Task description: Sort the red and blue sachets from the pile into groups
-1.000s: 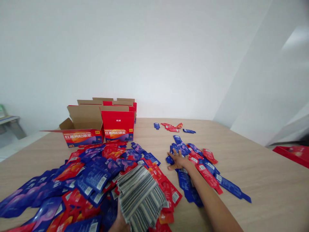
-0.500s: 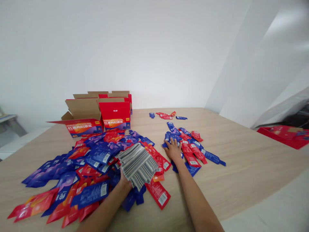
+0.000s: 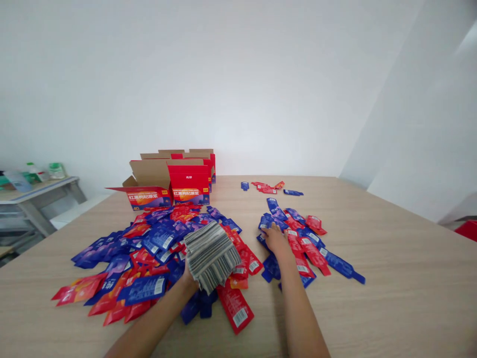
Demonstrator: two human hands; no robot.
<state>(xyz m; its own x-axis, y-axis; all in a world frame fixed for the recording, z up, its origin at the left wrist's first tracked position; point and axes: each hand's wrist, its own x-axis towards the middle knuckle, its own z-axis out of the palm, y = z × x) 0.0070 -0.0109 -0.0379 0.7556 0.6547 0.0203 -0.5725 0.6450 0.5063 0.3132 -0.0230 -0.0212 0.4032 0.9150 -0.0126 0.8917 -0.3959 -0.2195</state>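
My left hand is closed on a folded cloth with grey, black and cream stripes; the cloth hides most of the fingers. It is held over the right side of a big heap of red and blue sachets. To the right, my right hand lies on a smaller pile, its fingers bent over a blue sachet. Red sachets and a long blue sachet lie beside that hand. One red sachet with a barcode rests between my forearms.
Open red cartons with brown flaps stand behind the big heap. Several sachets lie near the far edge of the wooden table. At the far left, a side table carries bottles and packs. A white wall rises behind.
The view has turned left, bringing the side table into sight. My right hand's spread fingers have drawn in over the blue sachets. My left hand still holds the striped cloth.
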